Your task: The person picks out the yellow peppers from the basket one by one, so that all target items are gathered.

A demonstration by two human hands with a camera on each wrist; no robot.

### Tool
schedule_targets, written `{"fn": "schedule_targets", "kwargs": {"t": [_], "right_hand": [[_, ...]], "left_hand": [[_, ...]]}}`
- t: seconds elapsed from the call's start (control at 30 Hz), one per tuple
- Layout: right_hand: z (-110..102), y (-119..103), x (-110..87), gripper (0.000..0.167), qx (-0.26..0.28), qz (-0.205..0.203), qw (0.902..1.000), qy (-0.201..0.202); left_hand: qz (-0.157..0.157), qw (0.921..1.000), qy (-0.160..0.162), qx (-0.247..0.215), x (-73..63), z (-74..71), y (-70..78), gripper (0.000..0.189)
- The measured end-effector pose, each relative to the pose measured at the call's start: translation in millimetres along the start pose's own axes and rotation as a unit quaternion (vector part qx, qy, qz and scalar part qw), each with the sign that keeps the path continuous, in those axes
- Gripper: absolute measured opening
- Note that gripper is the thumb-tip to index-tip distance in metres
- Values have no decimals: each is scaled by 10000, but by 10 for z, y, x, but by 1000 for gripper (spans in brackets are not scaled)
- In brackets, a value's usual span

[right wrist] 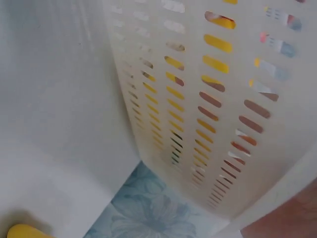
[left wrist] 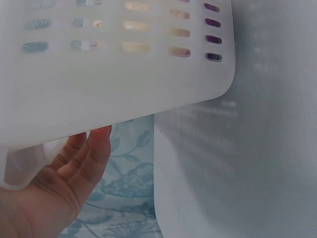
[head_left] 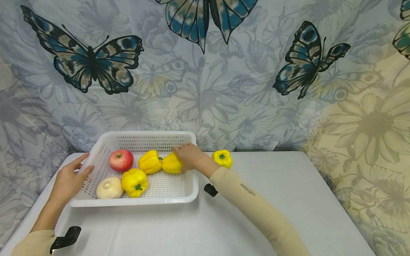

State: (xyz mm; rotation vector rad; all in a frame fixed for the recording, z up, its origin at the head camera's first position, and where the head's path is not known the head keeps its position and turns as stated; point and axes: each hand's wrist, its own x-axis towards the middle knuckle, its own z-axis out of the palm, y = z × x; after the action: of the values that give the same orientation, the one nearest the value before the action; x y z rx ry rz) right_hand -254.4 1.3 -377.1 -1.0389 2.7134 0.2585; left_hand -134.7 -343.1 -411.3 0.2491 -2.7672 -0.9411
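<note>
While five pieces sit in the white basket (head_left: 128, 202), a loose pepper (head_left: 222, 158) lies outside it

Because only one piece of produce in view lies beyond the basket's walls, the work there looks well advanced. Inside are a red apple (head_left: 121, 160) toward the back left, a pale onion-like bulb (head_left: 109, 187) in front of it, a front pepper (head_left: 134, 182) close beside the bulb, a middle pepper (head_left: 150, 162) behind that, and an end pepper (head_left: 171, 164) near the right wall; all the peppers are yellow. What seems unfinished is the release of the end pepper and whatever concerns the loose one, which no hand touches.

The person's right grip (head_left: 191, 158) reaches over the right rim, its fingers bent over the end pepper and seemingly holding it; whether that pepper's weight rests on the basket floor, I cannot tell. The left grip (head_left: 68, 179) is closed lightly on the basket's left rim, fingertips showing past the edge in the left wrist view.

The white tabletop (head_left: 153, 231) carries the basket and the loose pepper, which lies to the right, near the back edge. Behind hangs a butterfly-patterned backdrop (head_left: 205, 99). The right sleeve (head_left: 256, 202) slants across the tabletop just in front of the loose pepper, so that forearm is the main obstruction on that side. The right grip also hides part of the end pepper.
</note>
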Motion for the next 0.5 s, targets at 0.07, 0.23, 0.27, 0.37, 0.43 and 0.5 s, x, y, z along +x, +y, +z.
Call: {"fn": "schedule_targets", "kwargs": {"t": [0.07,0.23,0.27,0.37,0.43,0.5], "right_hand": [[-13,-31,17,101,-130,62,9998,-101],[-2,-50,57,94,-376,123,9991,-159],[4,-48,63,92,-382,120,9991,-131],[20,-34,76,88,-220,102,9997,-29],[25,-24,76,86,39,77,9999,71],[24,-15,65,86,369,54,9991,190]], "left_hand": [[-10,10000,15,0,-1,-4,1,58],[-42,10000,-9,-60,-3,-1,16,58],[-44,10000,-7,-55,-3,-2,19,58],[-26,10000,14,-38,-8,-5,25,58],[-14,10000,18,-36,-12,-7,25,58],[0,10000,21,-40,-17,-6,24,57]]}}
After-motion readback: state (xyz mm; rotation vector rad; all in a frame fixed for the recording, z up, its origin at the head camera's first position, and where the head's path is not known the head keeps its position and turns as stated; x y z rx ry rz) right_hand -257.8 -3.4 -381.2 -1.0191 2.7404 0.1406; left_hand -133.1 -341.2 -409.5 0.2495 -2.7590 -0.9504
